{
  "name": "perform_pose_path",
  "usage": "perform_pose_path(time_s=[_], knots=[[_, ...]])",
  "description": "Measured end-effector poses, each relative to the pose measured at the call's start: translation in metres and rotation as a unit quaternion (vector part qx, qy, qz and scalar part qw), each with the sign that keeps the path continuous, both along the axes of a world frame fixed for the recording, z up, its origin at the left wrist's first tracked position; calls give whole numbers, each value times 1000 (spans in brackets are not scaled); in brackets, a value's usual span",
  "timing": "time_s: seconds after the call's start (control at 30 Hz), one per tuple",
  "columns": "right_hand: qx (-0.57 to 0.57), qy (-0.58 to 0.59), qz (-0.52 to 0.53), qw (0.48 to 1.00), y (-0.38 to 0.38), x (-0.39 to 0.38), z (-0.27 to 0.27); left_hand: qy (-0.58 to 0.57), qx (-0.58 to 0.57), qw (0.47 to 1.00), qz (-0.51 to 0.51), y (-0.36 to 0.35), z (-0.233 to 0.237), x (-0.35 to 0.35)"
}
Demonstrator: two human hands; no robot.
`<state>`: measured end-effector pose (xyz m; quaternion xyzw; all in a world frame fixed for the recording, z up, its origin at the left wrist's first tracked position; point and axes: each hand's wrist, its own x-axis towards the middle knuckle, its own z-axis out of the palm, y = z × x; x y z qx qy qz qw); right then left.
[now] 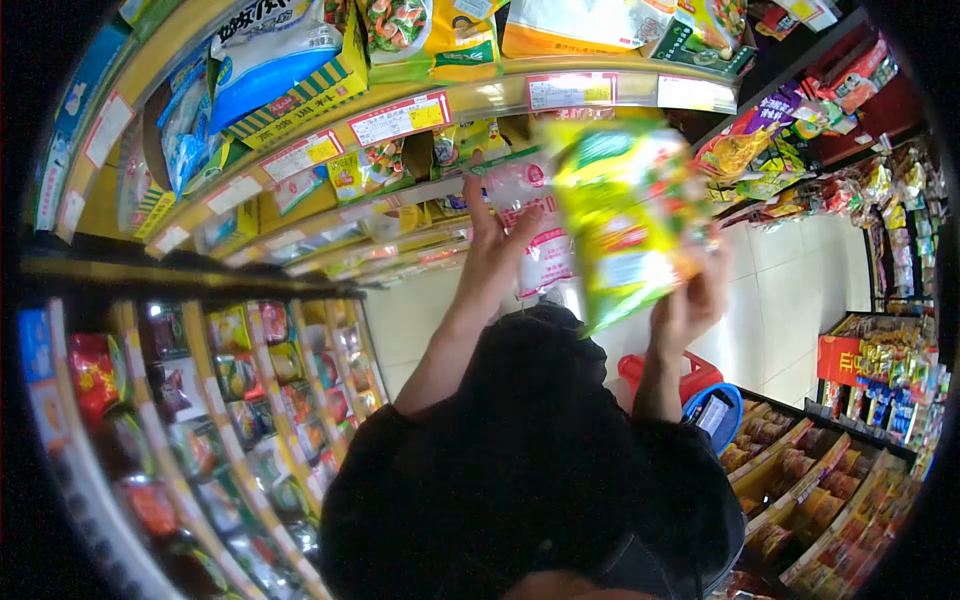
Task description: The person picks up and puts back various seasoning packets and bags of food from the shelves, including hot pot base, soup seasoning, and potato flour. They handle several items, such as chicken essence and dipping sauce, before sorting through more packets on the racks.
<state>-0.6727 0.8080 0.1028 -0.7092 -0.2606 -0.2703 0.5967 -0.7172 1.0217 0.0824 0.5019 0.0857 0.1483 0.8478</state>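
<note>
- Yellow shelf edging (400, 118) with red and white price tags is running above your left hand and off to its left, with bagged goods stacked over it.
- Your left hand (492, 245) is reaching up with the fingers spread wide, lying flat against a white-and-pink packet (548, 262).
- That white-and-pink packet is touching the fingers on their right side, just beside the other packet.
- A green-and-yellow packet (625, 215) is tilting above your right hand, blurred, so its print is unreadable.
- Your right hand (690, 305) is gripping the lower right edge of the green-and-yellow packet, fingers closed on it.
- Below your right hand, a red basket (690, 375) is sitting on the pale tiled floor, touching a blue basket (715, 410).
</note>
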Motion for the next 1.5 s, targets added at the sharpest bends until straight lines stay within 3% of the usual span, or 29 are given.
perform_pose_path(time_s=[0.07, 0.13, 0.23, 0.33, 0.43, 0.47, 0.57, 0.6, 0.7, 0.73, 0.87, 0.97, 1.0, 1.1, 1.23, 1.37, 1.43, 1.5], knots=[[-132, -7, 70, 989, 13, -15, -4, 4, -14, 1000, 23, -5, -16, 1], [-223, -84, 67, 969, 25, -26, -15, 12, -34, 999, 22, -12, -26, 2], [-270, 99, 178, 941, 23, -31, -3, 24, -63, 998, -9, -16, -38, 0], [-391, 139, 277, 867, 9, -27, 3, 64, -80, 992, -74, -6, -56, -31], [-388, 176, 371, 825, 1, -30, 12, 109, -108, 978, -142, 8, -77, -85], [-349, 295, 427, 780, -6, -24, 13, 125, -119, 971, -162, 13, -85, -109], [-202, 415, 253, 850, -30, -20, -18, 157, -142, 955, -207, 20, -95, -154], [-260, 359, 210, 871, -33, -17, -23, 161, -144, 953, -212, 20, -93, -158], [-190, 486, 317, 792, -26, -33, -34, 163, -135, 952, -222, 15, -96, -159], [-142, 471, 324, 808, -22, -40, -54, 164, -130, 952, -225, 13, -96, -157], [-71, 575, 295, 760, -17, -36, -67, 165, -118, 953, -225, 4, -99, -148], [-66, 563, 300, 767, -24, -50, -112, 168, -102, 959, -206, -4, -102, -139], [-27, 599, 282, 749, -18, -58, -104, 170, -89, 962, -193, -10, -103, -136], [-25, 529, 266, 805, -18, -69, -122, 182, -59, 968, -162, -20, -108, -133], [-2, 526, 184, 830, -18, -67, -99, 170, -107, 969, -145, -1, -117, -137], [-72, 523, 169, 832, -11, -66, -90, 164, -194, 956, -144, 3, -109, -146], [-69, 506, 162, 844, -10, -62, -91, 199, 8, 969, -148, -3, -101, -150], [-42, 458, 157, 874, -23, -52, -107, 230, -37, 966, -112, 2, -99, -149]])
